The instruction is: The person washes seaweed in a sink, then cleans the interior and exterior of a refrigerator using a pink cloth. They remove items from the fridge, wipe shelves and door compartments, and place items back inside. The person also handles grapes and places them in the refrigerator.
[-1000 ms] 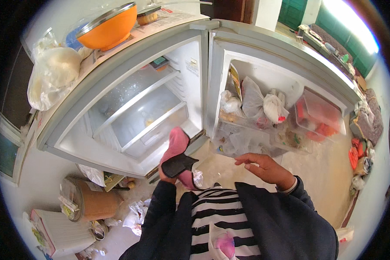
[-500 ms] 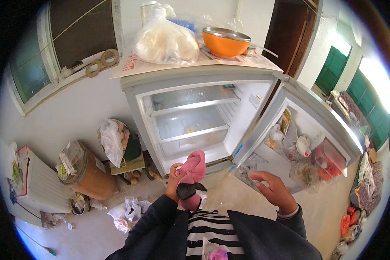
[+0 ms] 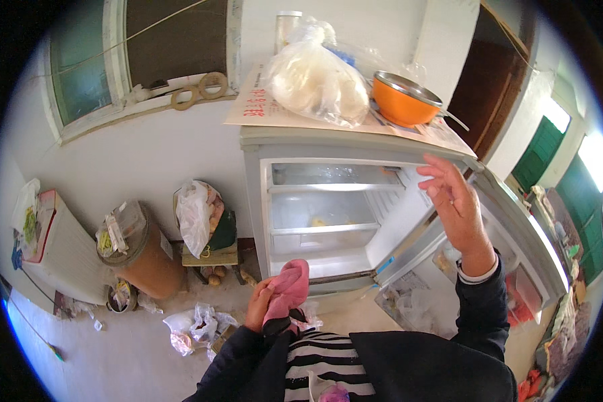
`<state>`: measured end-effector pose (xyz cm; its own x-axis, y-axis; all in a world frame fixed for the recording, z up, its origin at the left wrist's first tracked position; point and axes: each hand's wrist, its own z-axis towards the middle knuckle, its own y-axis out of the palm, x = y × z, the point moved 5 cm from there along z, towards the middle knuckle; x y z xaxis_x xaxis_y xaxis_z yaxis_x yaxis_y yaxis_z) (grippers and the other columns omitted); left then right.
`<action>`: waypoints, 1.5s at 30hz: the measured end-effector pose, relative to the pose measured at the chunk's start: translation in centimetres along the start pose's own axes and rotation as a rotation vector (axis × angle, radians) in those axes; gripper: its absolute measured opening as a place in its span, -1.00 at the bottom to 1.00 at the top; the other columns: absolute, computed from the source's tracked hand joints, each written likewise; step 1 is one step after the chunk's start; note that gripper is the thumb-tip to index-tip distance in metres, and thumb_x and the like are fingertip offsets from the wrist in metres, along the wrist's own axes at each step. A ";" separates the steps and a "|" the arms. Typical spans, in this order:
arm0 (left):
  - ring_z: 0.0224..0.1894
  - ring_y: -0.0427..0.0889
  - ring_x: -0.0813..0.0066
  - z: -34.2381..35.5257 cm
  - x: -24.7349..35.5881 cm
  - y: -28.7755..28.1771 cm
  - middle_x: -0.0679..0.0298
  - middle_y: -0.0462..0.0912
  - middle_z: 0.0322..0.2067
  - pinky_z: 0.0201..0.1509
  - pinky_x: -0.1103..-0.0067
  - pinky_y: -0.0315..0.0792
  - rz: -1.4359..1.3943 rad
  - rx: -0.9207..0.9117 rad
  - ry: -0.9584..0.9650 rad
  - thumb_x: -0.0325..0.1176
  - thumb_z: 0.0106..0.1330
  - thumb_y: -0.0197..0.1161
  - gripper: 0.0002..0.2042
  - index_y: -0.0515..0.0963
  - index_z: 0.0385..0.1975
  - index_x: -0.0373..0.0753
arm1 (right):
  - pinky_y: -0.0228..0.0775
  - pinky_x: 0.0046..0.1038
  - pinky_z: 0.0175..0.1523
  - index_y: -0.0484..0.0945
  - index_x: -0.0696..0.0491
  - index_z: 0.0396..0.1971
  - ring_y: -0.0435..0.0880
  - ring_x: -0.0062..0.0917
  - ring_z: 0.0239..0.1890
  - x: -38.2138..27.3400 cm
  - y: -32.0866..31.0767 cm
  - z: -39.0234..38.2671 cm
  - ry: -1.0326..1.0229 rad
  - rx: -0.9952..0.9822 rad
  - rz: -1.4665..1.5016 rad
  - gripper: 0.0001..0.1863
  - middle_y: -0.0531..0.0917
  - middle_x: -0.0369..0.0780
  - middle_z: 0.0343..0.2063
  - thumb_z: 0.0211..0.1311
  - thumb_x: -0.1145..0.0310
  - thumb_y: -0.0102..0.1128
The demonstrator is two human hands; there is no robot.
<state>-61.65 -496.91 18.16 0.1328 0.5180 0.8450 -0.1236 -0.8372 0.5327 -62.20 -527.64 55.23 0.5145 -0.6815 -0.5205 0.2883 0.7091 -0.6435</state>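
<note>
My left hand (image 3: 258, 307) is closed on a folded pink cloth (image 3: 290, 287) with dark trim at its lower end, held low in front of my striped shirt. Raised in front of the open fridge (image 3: 256, 201), my right hand (image 3: 453, 204) has its fingers spread and holds nothing. It is in front of the gap between the fridge's right wall and the swung-out door (image 3: 516, 214), and its forearm covers part of the door. Inside, the shelves are nearly bare, with something small and yellow (image 3: 320, 221) in the lower part. Bags and a red-filled container (image 3: 521, 295) sit in the door racks.
On the fridge top are a knotted plastic bag (image 3: 318, 84) of pale rounded things, an orange bowl (image 3: 406, 100) and a lidded jar (image 3: 288, 30). To the left stand a brown bin (image 3: 155, 258), a small wooden stool (image 3: 211, 258) with bags, and plastic bags (image 3: 197, 328) on the floor.
My right hand has risen from beside the door racks to the height of the fridge's upper shelf. The view has turned left. The pink cloth stays in my left hand.
</note>
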 end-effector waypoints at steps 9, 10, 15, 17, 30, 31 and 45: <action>0.01 0.55 0.45 -2.2 -0.9 -4.8 0.20 0.56 0.00 0.11 0.55 0.43 -0.115 0.226 0.048 -0.27 0.46 0.02 -0.67 0.41 0.12 -0.29 | 0.48 -0.29 0.10 0.37 0.06 0.18 0.59 -0.24 0.03 2.2 -2.3 10.9 -0.262 0.273 -0.822 -0.39 0.49 -0.08 0.09 0.08 0.39 0.36; 0.01 0.55 0.44 -2.8 -0.5 -4.8 0.20 0.56 0.00 0.11 0.55 0.43 -0.086 0.261 0.051 -0.27 0.46 0.02 -0.67 0.42 0.12 -0.29 | 0.48 -0.30 0.09 0.38 0.07 0.16 0.59 -0.24 0.02 3.0 -2.1 11.4 -0.241 0.260 -0.793 -0.40 0.50 -0.08 0.06 0.08 0.39 0.36; 0.00 0.54 0.47 -3.9 -0.2 -5.9 0.21 0.56 -0.01 0.11 0.57 0.42 -0.043 0.341 0.052 -0.26 0.44 0.03 -0.66 0.43 0.11 -0.31 | 0.53 -0.42 -0.10 0.41 0.07 0.09 0.60 -0.35 -0.18 5.4 -2.0 11.9 -0.267 0.290 -0.687 -0.42 0.52 -0.10 -0.10 0.02 0.43 0.41; -0.01 0.54 0.50 -4.3 -0.9 -6.7 0.22 0.57 -0.02 0.10 0.58 0.41 -0.028 0.356 0.023 -0.22 0.46 0.04 -0.64 0.42 0.11 -0.31 | 0.52 -0.45 -0.17 0.43 0.07 0.07 0.56 -0.42 -0.30 5.6 -2.3 11.9 -0.274 0.304 -0.720 -0.43 0.52 -0.13 -0.13 0.02 0.39 0.44; -0.02 0.56 0.49 -4.3 0.6 -4.7 0.22 0.58 -0.03 0.07 0.59 0.43 -0.073 0.288 -0.124 -0.23 0.45 0.04 -0.64 0.41 0.13 -0.31 | 0.48 -0.46 -0.08 0.41 0.08 0.15 0.57 -0.55 -0.18 -1.3 -12.3 -2.5 -0.225 0.220 -1.063 -0.45 0.56 -0.18 -0.09 0.17 0.34 0.36; -0.02 0.56 0.48 -4.3 0.3 -4.6 0.22 0.58 -0.03 0.08 0.58 0.43 -0.080 0.293 -0.141 -0.23 0.45 0.04 -0.63 0.41 0.13 -0.31 | 0.47 -0.41 -0.05 0.41 0.08 0.14 0.56 -0.48 -0.16 -2.5 -11.7 -4.5 -0.270 0.133 -1.038 -0.43 0.55 -0.16 -0.09 0.11 0.35 0.39; 0.00 0.56 0.46 -4.4 0.8 -5.0 0.20 0.57 -0.01 0.08 0.56 0.44 0.049 0.306 -0.124 -0.23 0.45 0.07 -0.64 0.41 0.13 -0.29 | 0.46 -0.25 -0.15 0.44 0.09 -0.23 0.56 -0.18 -0.18 9.0 19.6 -9.8 -0.171 -0.357 -0.294 -0.67 0.49 -0.14 -0.26 0.04 0.35 0.35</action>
<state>-65.22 -491.53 16.39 0.2545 0.4665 0.8471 0.1659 -0.8840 0.4370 -59.83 -521.61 32.44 0.5867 -0.7827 -0.2080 0.1613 0.3646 -0.9171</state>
